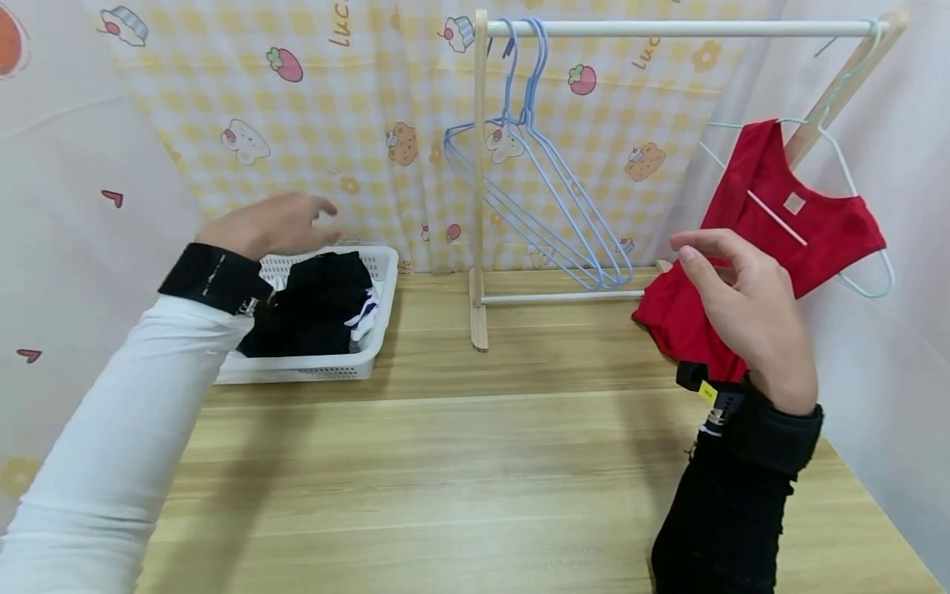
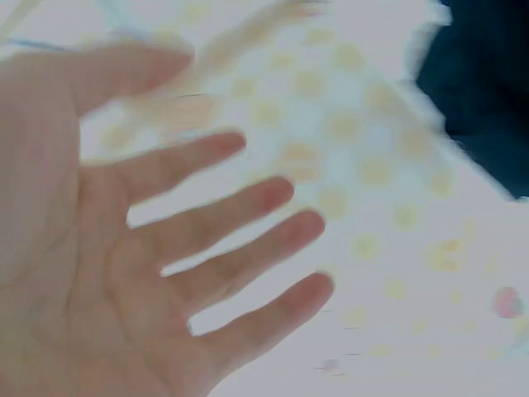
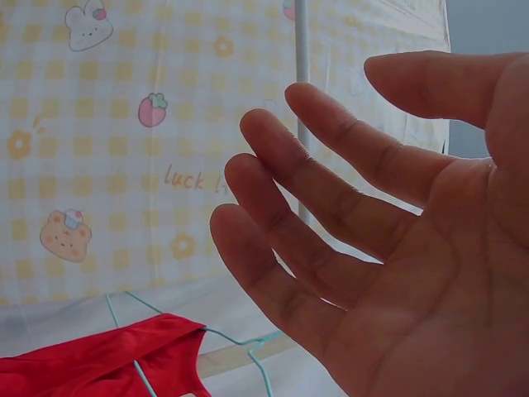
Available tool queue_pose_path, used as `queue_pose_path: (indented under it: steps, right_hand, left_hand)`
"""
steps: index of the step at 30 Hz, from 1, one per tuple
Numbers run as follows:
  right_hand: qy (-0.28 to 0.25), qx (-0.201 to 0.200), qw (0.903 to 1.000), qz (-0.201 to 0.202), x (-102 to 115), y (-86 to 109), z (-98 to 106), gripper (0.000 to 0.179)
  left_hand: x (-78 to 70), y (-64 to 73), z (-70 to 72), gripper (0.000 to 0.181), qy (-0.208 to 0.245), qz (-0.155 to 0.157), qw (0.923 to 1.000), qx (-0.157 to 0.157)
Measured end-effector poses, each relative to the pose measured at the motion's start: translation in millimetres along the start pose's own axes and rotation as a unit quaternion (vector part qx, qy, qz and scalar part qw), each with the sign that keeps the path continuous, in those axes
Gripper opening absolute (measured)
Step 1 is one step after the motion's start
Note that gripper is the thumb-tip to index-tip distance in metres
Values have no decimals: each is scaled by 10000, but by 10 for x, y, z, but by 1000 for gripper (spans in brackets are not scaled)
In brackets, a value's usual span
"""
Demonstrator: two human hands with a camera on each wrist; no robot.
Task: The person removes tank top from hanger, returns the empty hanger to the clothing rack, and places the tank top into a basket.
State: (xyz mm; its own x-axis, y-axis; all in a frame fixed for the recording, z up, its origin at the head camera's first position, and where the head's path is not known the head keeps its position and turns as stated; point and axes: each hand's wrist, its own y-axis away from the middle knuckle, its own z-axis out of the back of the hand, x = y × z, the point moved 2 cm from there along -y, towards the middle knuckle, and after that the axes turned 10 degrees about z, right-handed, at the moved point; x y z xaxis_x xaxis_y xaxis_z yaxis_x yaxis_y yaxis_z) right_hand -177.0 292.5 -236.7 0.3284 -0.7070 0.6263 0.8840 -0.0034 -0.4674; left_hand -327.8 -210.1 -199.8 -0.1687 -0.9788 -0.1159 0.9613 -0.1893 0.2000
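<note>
My left hand (image 1: 278, 224) hovers over the back of a white plastic basket (image 1: 388, 272), holding nothing. In the left wrist view its fingers are spread and straight. Folded black clothing (image 1: 319, 305) fills most of the basket, with some white cloth (image 1: 365, 326) at its right side. My right hand (image 1: 757, 313) is raised in front of a red sleeveless garment (image 1: 839, 235), apart from it as far as I can tell; its fingers are relaxed and hold nothing. The garment hangs on a pale green hanger (image 1: 891, 268) at the rack's right end, its lower part bunched on the table.
A clothes rack with a white top bar (image 1: 668, 29) stands at the back of the wooden table (image 1: 445, 478). Several blue hangers (image 1: 531, 91) hang near its left post (image 1: 478, 206). Behind it is a yellow checked curtain (image 1: 334, 107).
</note>
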Motion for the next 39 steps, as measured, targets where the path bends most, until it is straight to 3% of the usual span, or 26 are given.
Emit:
queue_pose_path:
  steps: [5, 8, 10, 13, 17, 20, 25, 31, 36, 39]
  right_hand:
    - [34, 38, 9998, 193, 58, 3, -34, 44]
    - [14, 82, 9995, 293, 102, 5, -64, 44]
    - [1, 112, 9992, 376, 129, 7, -85, 43]
    - [-19, 134, 9984, 555, 172, 6, -120, 41]
    - [-4, 145, 9967, 794, 247, 7, -161, 39]
    - [-46, 192, 9954, 941, 283, -1, -196, 38]
    - [-113, 300, 9932, 1120, 315, -6, -246, 37]
    - [-65, 314, 9929, 1150, 317, -21, -272, 37]
    - [-12, 85, 9937, 1114, 264, -31, -218, 38]
    - [107, -199, 9957, 898, 200, -21, -138, 42]
  left_hand:
    - [-347, 330, 261, 62, 487, -70, 9910, -1245]
    - [-572, 561, 283, 57, 837, -167, 9736, -2119]
    - [-710, 711, 259, 54, 1085, -228, 9575, -2661]
    - [-873, 909, 166, 47, 1485, -361, 9248, -3485]
    - [-1007, 1067, -51, 41, 2129, -595, 8815, -4173]
    - [-1078, 1092, -257, 40, 2520, -722, 8665, -4247]
    - [-1131, 1091, -568, 40, 3017, -650, 8587, -4091]
    - [-1125, 1106, -752, 39, 3320, -595, 8436, -4178]
    - [-1145, 1093, -800, 39, 3265, -692, 8461, -4157]
    - [-1156, 1072, -811, 39, 3196, -759, 8486, -4146]
